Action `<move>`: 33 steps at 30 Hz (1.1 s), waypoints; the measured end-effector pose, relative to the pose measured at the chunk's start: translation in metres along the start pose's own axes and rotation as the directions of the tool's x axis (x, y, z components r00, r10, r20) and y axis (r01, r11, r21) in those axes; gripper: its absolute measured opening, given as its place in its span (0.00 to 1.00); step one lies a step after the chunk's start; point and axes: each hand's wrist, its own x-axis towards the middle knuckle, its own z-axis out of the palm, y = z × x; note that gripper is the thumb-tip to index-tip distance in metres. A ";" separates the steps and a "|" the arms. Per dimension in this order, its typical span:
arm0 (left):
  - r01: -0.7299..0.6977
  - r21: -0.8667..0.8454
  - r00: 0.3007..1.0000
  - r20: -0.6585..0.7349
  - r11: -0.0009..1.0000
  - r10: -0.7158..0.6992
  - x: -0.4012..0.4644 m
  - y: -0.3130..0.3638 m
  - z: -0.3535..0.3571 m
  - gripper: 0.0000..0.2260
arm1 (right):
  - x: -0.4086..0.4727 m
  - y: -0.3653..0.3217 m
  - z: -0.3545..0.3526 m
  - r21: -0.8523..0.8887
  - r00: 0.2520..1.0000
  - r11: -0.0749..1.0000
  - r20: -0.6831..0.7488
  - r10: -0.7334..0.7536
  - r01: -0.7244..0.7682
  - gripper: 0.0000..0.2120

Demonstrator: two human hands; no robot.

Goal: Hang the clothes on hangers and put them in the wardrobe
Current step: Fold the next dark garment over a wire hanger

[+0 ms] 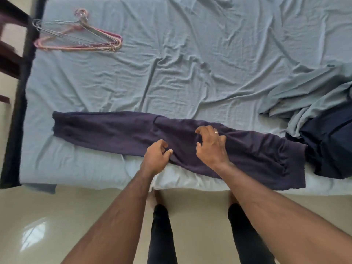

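A: Where is the garment?

B: The dark purple garment (118, 130) lies stretched left to right along the near edge of the bed (190, 54), folded into a long strip. Its right end hangs a little over the mattress edge. Whether it is trousers or something else is hard to make out from the folds.

A: And the hands?

B: The left hand (156, 159) sits at the garment's near edge, fingers curled, thumb and forefinger close together at the cloth. I cannot tell whether they actually pinch it. The right hand (211, 147) hovers on or just above the middle of the garment, fingers spread and bent like a claw, holding nothing; a ring shows on one finger. Contact with the cloth is unclear.

A: What else is around?

B: A bundle of hangers (80, 35), pink ones and thin wire ones stacked, lies at the far left corner of the bed, well apart from the garment. At the right, a rumpled sheet (297, 96) partly covers a dark navy cloth (327, 145), which is cut off by the frame edge. Dark wooden furniture (9, 54) at the far left is only partly in view. The person's legs (162, 235) in black stand on the glossy floor (57, 216), the feet mostly hidden under the bed's edge.
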 end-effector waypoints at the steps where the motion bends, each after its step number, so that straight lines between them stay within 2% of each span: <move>1: 0.030 -0.024 0.999 -0.025 0.999 -0.031 -0.003 -0.019 -0.020 0.08 | 0.004 -0.025 0.016 0.002 1.000 1.000 0.024 -0.020 0.019 0.19; 4: 0.150 -0.095 0.986 -0.056 0.984 -0.156 -0.010 -0.083 -0.077 0.11 | 0.012 -0.100 0.067 0.010 0.993 0.996 0.086 -0.086 0.085 0.16; 7: 0.288 -0.165 0.948 -0.090 0.943 -0.306 -0.014 -0.151 -0.135 0.15 | 0.020 -0.175 0.118 0.020 0.975 0.983 0.130 -0.182 0.181 0.12; 10: 0.368 -0.216 0.909 -0.122 0.904 -0.399 -0.017 -0.211 -0.186 0.15 | 0.034 -0.247 0.163 0.070 0.942 0.961 0.191 -0.277 0.269 0.09; 14: 0.389 -0.271 0.882 -0.166 0.880 -0.441 -0.011 -0.272 -0.240 0.15 | 0.062 -0.332 0.211 0.177 0.876 0.923 0.296 -0.380 0.341 0.07; 18: 0.385 -0.315 0.874 -0.178 0.868 -0.452 0.001 -0.307 -0.270 0.15 | 0.102 -0.396 0.243 0.164 0.848 0.911 0.335 -0.412 0.378 0.09; 22: 0.364 -0.355 0.885 -0.155 0.861 -0.438 0.014 -0.321 -0.275 0.13 | 0.145 -0.440 0.249 0.091 0.859 0.933 0.369 -0.356 0.348 0.24; 24: 0.354 -0.373 0.894 -0.134 0.858 -0.427 0.020 -0.325 -0.273 0.12 | 0.167 -0.452 0.253 0.050 0.872 0.976 0.440 -0.214 0.214 0.33; 26: 0.351 -0.398 0.899 -0.111 0.848 -0.424 0.023 -0.326 -0.268 0.12 | 0.181 -0.457 0.258 0.020 0.843 0.996 0.531 -0.088 0.091 0.36; 28: 0.363 -0.430 0.896 -0.081 0.827 -0.436 0.025 -0.325 -0.265 0.14 | 0.189 -0.457 0.264 -0.061 0.825 0.991 0.562 -0.064 0.119 0.32; 30: 0.372 -0.484 0.889 -0.059 0.792 -0.454 0.028 -0.324 -0.261 0.17 | 0.192 -0.453 0.268 -0.117 0.828 0.981 0.556 -0.064 0.155 0.23; 33: 0.348 -0.600 0.881 -0.052 0.720 -0.469 0.032 -0.319 -0.259 0.25 | 0.189 -0.442 0.270 -0.028 0.854 0.986 0.503 -0.130 0.167 0.11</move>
